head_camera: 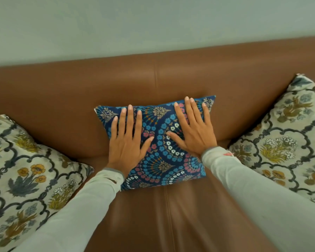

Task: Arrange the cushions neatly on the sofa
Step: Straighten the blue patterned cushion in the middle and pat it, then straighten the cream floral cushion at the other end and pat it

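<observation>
A blue cushion (pixel 162 148) with a floral pattern leans against the backrest in the middle of the brown leather sofa (pixel 153 80). My left hand (pixel 127 140) lies flat on its left half, fingers spread. On the right half, my right hand (pixel 193 128) presses flat as well, fingers apart. Neither hand grips the fabric. A cream cushion (pixel 25 175) with yellow and grey flowers rests at the sofa's left end. A matching cream cushion (pixel 287 142) stands at the right end.
A pale grey-green wall (pixel 153 24) rises behind the backrest. Bare seat leather (pixel 167 220) with a centre seam stretches in front of the blue cushion, between my two sleeves.
</observation>
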A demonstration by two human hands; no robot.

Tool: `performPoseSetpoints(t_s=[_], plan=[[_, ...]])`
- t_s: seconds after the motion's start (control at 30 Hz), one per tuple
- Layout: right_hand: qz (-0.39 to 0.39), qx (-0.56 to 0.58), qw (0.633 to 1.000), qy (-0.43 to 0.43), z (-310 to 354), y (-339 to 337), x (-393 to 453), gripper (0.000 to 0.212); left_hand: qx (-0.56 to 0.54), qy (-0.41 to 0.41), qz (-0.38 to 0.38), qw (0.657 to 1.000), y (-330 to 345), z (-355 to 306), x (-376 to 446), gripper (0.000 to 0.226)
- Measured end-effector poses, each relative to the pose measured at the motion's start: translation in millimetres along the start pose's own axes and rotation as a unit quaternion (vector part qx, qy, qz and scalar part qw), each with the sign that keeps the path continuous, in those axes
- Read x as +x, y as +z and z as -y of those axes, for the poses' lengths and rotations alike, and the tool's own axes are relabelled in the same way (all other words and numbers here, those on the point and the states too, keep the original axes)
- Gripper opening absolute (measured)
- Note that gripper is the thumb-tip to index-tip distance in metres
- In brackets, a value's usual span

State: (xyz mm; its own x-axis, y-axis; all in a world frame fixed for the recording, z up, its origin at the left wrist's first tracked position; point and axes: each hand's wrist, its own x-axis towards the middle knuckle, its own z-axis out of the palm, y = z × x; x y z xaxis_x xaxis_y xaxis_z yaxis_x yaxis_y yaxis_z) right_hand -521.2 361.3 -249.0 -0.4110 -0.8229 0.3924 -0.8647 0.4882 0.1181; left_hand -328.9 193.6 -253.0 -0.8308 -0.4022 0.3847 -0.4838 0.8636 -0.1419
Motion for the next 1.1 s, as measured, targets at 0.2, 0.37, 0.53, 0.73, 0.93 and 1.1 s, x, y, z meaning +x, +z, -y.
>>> performPoseSetpoints(t_s=[0.2, 0.37, 0.53, 0.73, 0.93, 1.1], plan=[[-0.010, -0.005, 0.999, 0.045, -46, -21, -18, 0.100, -0.014, 0.054, -0.002, 0.998, -23, -55, 33, 0.087], [0.012, -0.062, 0.989, 0.136, -158, -44, -88, 0.098, -0.041, 0.114, -0.015, 0.992, -30, -158, 80, 0.085], [0.046, -0.105, 0.962, 0.249, -275, -63, -175, 0.097, -0.091, 0.185, 0.002, 0.979, -34, -292, 119, 0.083], [-0.035, 0.095, 0.824, 0.558, -385, -79, -250, 0.109, -0.299, 0.152, 0.135, 0.932, -32, -432, 150, 0.100], [-0.090, 0.391, 0.704, 0.586, -408, -68, -278, 0.127, -0.529, -0.179, 0.234, 0.796, -12, -470, 201, 0.095], [-0.138, 0.446, 0.669, 0.578, -408, -63, -256, 0.132, -0.578, -0.225, 0.222, 0.752, -4, -463, 208, 0.068]])
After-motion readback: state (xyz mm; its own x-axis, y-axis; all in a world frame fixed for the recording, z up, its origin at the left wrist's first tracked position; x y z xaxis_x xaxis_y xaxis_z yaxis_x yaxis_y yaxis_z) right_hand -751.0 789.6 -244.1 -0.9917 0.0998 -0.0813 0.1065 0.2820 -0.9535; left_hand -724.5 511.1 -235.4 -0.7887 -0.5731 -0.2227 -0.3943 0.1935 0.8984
